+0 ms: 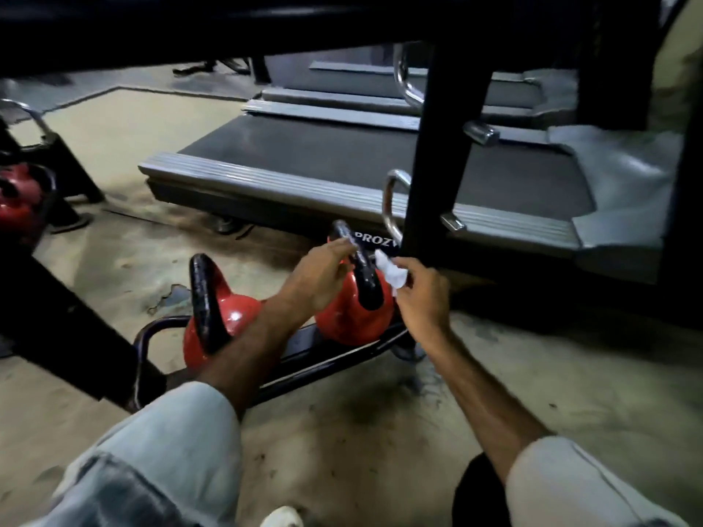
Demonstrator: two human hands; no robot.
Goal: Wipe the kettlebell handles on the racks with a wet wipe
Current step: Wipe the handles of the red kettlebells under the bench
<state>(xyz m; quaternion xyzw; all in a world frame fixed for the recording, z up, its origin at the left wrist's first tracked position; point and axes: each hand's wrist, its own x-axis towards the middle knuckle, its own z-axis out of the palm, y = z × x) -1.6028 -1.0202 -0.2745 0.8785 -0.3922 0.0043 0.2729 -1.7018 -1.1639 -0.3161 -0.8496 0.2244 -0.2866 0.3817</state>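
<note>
**Wiping a kettlebell handle**

Big grey treadmill (342,154), flat ribbed edge, sits behind the low black rack (323,359). On the rack: 2 round shiny red kettlebells. Left hand (319,275) curls round the right kettlebell's black handle (361,268). Right hand (422,294) pinches a crumpled white wipe (392,271) beside the handle. Bare floor (361,431) in front of the rack.

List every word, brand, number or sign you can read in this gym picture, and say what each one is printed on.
"PROZ": white capitals on the dark end panel of the nearest treadmill, just behind the right-hand kettlebell. The word runs on behind the black post, and the next letter is cut off.
No number or mark can be read on either kettlebell, the rack or the wipe.
</note>
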